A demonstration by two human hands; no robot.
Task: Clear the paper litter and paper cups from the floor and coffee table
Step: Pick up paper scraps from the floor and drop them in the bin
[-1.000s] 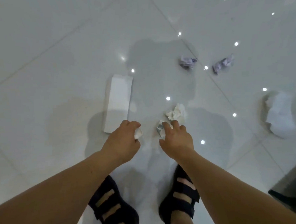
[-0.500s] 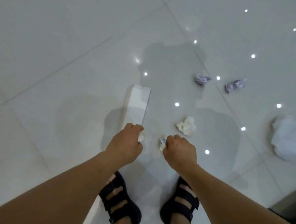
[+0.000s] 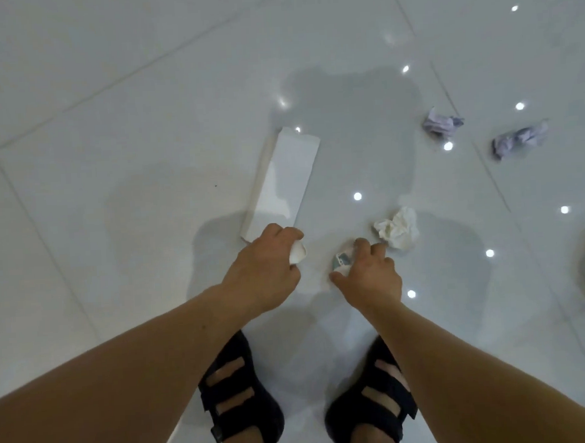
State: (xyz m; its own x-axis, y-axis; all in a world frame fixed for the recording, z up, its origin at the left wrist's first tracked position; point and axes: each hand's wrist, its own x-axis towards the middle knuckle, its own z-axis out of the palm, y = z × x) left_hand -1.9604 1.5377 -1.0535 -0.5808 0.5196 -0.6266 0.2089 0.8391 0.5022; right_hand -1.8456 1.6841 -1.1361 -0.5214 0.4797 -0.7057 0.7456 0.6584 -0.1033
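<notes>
Paper here looks light, soft and crushable, safe to pinch anywhere: the left hand (image 3: 263,273) curls round a white scrap (image 3: 298,253), while the right hand (image 3: 370,280) pinches a printed scrap (image 3: 341,262).

Box (image 3: 282,181) L of tissue wad (image 3: 398,227), w/ 2 paper wads (image 3: 443,125) (image 3: 520,138) behind.

Each hand (image 3: 265,273) (image 3: 372,278) grips a paper scrap (image 3: 298,252) (image 3: 341,262) above the tiled floor (image 3: 110,129).

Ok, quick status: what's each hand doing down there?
Left hand grips a white paper wad. Right hand pinches a small scrap. Crumpled tissue lies just beyond, nothing between.
</notes>
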